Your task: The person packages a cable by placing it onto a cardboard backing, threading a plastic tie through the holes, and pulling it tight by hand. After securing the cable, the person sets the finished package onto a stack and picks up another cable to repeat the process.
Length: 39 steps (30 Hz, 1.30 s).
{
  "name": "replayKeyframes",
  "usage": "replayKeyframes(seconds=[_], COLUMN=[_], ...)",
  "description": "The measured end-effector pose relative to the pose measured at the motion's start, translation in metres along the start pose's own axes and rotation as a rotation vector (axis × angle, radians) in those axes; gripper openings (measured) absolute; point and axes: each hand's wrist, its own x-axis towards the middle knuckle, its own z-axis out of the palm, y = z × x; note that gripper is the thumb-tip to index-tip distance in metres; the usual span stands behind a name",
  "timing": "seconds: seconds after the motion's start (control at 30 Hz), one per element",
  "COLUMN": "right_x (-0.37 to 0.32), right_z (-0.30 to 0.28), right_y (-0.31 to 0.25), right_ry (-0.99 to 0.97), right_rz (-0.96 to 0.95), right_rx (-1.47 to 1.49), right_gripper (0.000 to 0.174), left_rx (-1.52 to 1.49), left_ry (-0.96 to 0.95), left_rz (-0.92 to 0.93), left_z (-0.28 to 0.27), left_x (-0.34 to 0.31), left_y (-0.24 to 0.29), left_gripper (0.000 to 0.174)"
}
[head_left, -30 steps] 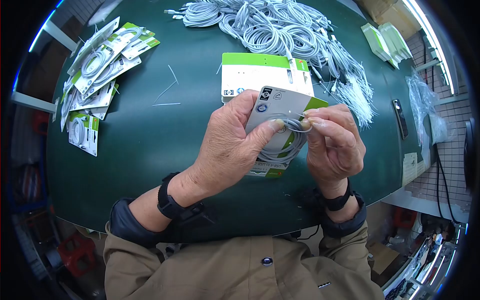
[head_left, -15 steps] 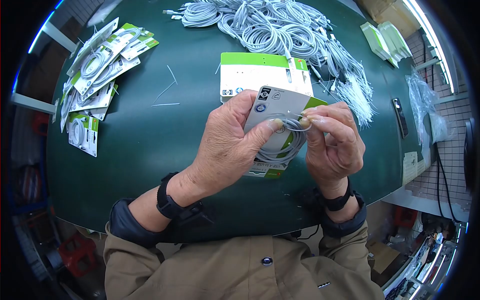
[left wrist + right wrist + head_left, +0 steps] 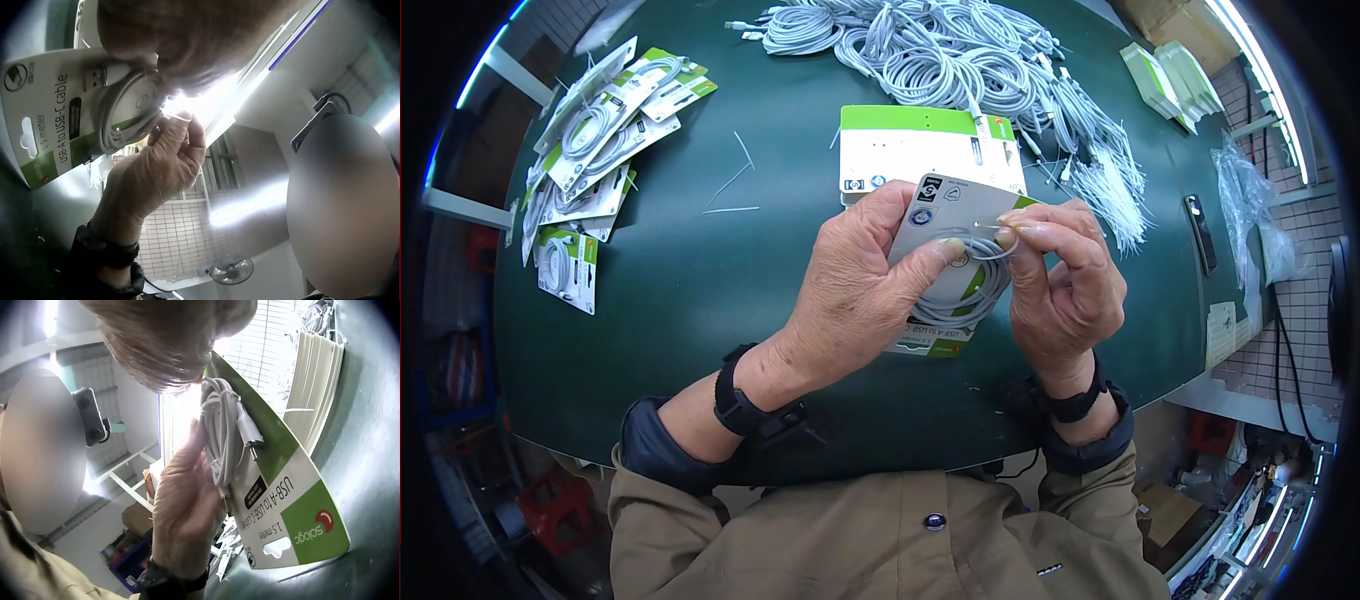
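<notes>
My left hand (image 3: 855,285) grips a white-and-green cable card (image 3: 945,203), its thumb pressing on a coiled grey-white USB cable (image 3: 965,312) that lies against the card. The card's printed "USB-A to USB-C cable" side faces the left wrist view, where a USB plug (image 3: 100,77) sticks out of the coil. At the coil's upper right, my right hand (image 3: 1068,285) pinches a thin white tie (image 3: 988,226) between thumb and forefinger. The right wrist view shows the card (image 3: 284,512) tilted, with the coil (image 3: 220,434) against it and the other plug (image 3: 250,430) hanging out.
A stack of blank-backed cards (image 3: 925,150) lies just beyond my hands. Behind it are a heap of coiled cables (image 3: 940,75) and a bundle of white ties (image 3: 1112,200). Carded cables (image 3: 595,135) pile up at left. Loose ties (image 3: 732,209), green-topped cards (image 3: 1170,85) and plastic bags (image 3: 1245,215) lie around.
My right fingertips have shifted slightly left and turned a little at the tie. The left hand, card and coil have barely moved.
</notes>
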Motion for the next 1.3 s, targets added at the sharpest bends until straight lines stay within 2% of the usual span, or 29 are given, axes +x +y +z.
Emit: replayKeyframes(seconds=[0.2, 0.8, 0.87, 0.97, 1.07, 1.2, 1.3], right_x=[0.000, 0.009, 0.010, 0.013, 0.015, 0.015, 0.016], right_z=[0.002, -0.002, -0.002, -0.004, -0.005, -0.008, -0.019], right_y=[0.000, -0.006, -0.008, -0.009, -0.010, -0.006, -0.004], right_ry=[0.017, -0.151, -0.157, -0.186, -0.236, -0.228, -0.010], right_rz=[0.039, -0.068, -0.044, 0.001, 0.059, 0.173, 0.376], right_rx=[-0.006, -0.144, -0.153, -0.151, -0.130, 0.049, 0.165], right_gripper=[0.018, 0.025, 0.024, 0.023, 0.022, 0.022, 0.024], left_rx=[-0.003, -0.022, -0.018, -0.028, 0.011, 0.027, -0.009], left_ry=[-0.005, 0.009, 0.005, 0.067, -0.002, -0.001, -0.005], left_rz=[0.012, -0.012, -0.011, 0.044, -0.006, -0.055, -0.012], left_z=[0.000, -0.001, -0.001, 0.005, -0.001, -0.003, -0.005], left_x=[0.000, 0.001, 0.001, 0.000, 0.000, 0.003, 0.005], left_y=[-0.002, -0.004, -0.004, -0.005, -0.006, -0.003, 0.002], left_gripper=[0.036, 0.038, 0.038, 0.028, 0.037, 0.037, 0.038])
